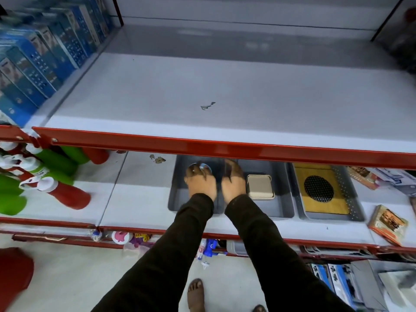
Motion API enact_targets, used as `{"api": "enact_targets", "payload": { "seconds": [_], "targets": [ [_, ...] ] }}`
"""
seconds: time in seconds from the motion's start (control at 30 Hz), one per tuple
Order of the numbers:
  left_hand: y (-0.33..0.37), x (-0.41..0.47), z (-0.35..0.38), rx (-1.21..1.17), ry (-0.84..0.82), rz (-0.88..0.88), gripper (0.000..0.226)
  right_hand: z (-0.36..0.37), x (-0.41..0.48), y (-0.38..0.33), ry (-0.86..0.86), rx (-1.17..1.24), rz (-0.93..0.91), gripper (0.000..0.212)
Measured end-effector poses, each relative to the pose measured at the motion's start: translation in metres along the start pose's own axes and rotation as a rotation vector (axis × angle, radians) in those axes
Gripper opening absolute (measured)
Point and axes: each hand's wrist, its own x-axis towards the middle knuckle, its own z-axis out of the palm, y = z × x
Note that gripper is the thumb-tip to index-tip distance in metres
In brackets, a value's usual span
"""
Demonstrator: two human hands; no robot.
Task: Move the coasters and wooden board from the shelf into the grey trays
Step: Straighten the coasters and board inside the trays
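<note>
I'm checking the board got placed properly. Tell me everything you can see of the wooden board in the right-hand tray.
The wooden board is a yellowish-brown rectangle that looks like wood or bamboo, with a dark round perforated or mesh-like patch at its centre. It lies flat inside the rightmost grey tray, filling most of the floor and sitting toward the tray's left wall. Its far end is partly hidden by the red shelf edge above. Neither hand touches it.

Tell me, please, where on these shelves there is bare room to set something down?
The upper shelf is bare right of the blue boxes. Below, a patch lies between the bottles and the left tray. Crowded: the trays, both hands, the wooden board.
</note>
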Motion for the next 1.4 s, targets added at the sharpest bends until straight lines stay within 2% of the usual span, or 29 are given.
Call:
{"api": "enact_targets", "payload": {
  "seconds": [0.07,0.1,0.2,0.3,0.43,0.53,0.63,0.77,0.93,1.1,1.23,1.4],
  "targets": [
    [0.021,-0.019,0.023,-0.098,-0.061,0.175,0.035,-0.025,-0.001,0.016,0.084,-0.063,-0.04,0.036],
    [0.03,-0.027,0.033,-0.185,-0.119,0.175,0.035,-0.037,0.0,0.025,0.104,-0.099,-0.035,0.034],
    [0.051,-0.047,0.065,-0.355,-0.339,-0.032,0.044,-0.073,0.007,0.053,0.082,-0.283,0.037,0.033],
    [0.05,-0.053,0.092,-0.334,-0.481,-0.235,0.052,-0.093,0.015,0.078,0.004,-0.464,0.065,0.036],
    [0.03,-0.052,0.118,-0.27,-0.524,-0.256,0.056,-0.101,0.016,0.099,-0.128,-0.657,0.09,0.041],
    [0.024,-0.055,0.123,-0.272,-0.525,-0.237,0.058,-0.104,0.012,0.109,-0.154,-0.691,0.049,0.046],
    [0.021,-0.053,0.125,-0.277,-0.499,-0.239,0.055,-0.108,0.015,0.109,-0.129,-0.515,0.098,0.044],
    [0.022,-0.042,0.132,-0.41,-0.446,-0.298,0.06,-0.111,0.024,0.102,-0.046,0.027,0.311,0.038],
    [0.026,-0.021,0.141,-0.553,-0.381,-0.339,0.063,-0.11,0.045,0.1,-0.039,0.297,0.451,0.036],
    [0.025,-0.015,0.14,-0.548,-0.369,-0.356,0.064,-0.109,0.055,0.102,0.047,0.355,0.484,0.037],
    [0.021,-0.014,0.142,-0.555,-0.405,-0.34,0.067,-0.108,0.055,0.104,0.023,0.291,0.493,0.048],
    [0.018,-0.008,0.142,-0.647,-0.464,-0.364,0.079,-0.115,0.058,0.099,-0.006,0.343,0.51,0.042]
  ]
}}
